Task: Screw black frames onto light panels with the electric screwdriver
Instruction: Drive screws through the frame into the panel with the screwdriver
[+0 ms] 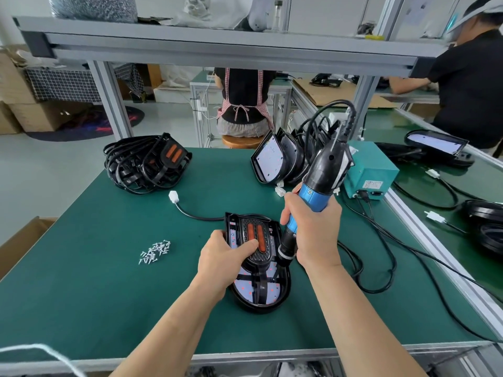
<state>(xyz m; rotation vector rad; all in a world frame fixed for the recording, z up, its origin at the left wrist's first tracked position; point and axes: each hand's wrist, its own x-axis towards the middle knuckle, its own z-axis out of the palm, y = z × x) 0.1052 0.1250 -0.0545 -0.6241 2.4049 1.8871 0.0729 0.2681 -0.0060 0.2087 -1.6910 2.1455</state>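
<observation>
Head view, and the green counter (81,295) fills the picture: one counter, everything on it. Far left sits one tangled heap of spare frames (147,161) and cable, too knotted to count. Far centre, a leaning row of waiting panels (275,159); I make out at least three, with the rest hidden behind. One teal power box (370,170) stands at the right edge.

Now the action! One light panel (258,293) lies lit face up at the near middle of the counter, right under the hands, with one black frame (258,240) seated on top. One electric screwdriver (313,186) leans in, nose down at the panel's right edge. The right hand (313,232) has its fingers wrapped round the blue barrel. The left hand (223,257) clamps the frame, fingers curled over the raised centre with its two orange strips. The bit tip is too small to make out, so I can't tell whether a screw is on it.

To do this well, I'd bring the tool nearer upright over the hole before driving and push straight down. The left hand should hold the frame flat so the holes line up, because a slipping bit could scar the lit face.

Smallest last: one white connector (173,197) on a cable behind the panel, and one loose heap of screws (155,251) to its left. That's a couple of dozen at a guess, too tiny to count exactly.
</observation>
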